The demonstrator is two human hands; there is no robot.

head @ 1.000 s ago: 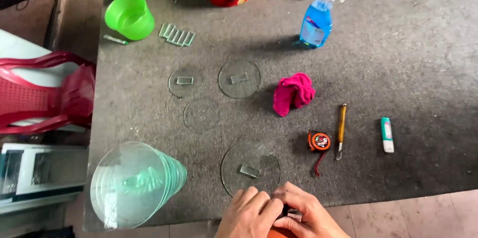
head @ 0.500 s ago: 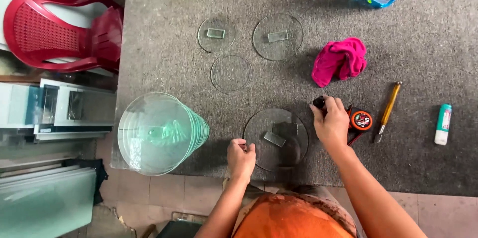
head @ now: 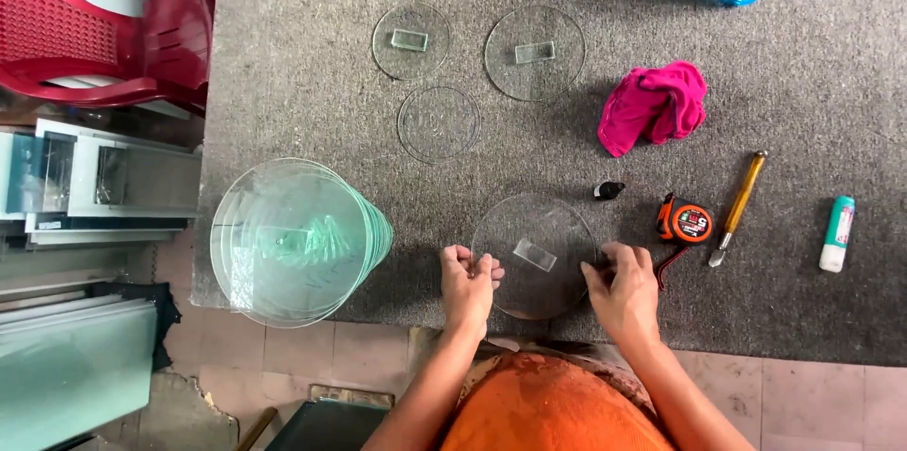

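Item: round glass disc (head: 535, 257), clear, lying flat on the grey desk (head: 831, 64) at its near edge, a small glass strip (head: 535, 255) resting on its middle.

Left hand (head: 470, 283): at the disc's left rim, fingertips curled against it; grip narrow, closed on nothing.

Right hand (head: 624, 289): at the right rim, fingers spread flat; grip loose, holding nothing.

Handling: keep your fingers on the rim only, press evenly from both sides, and hold the disc level so the strip does not slide.

Nearby: stack of glass discs (head: 300, 238) overhanging the near left corner; tape measure (head: 685, 220) and small black cap (head: 607, 190) just beyond your right hand.
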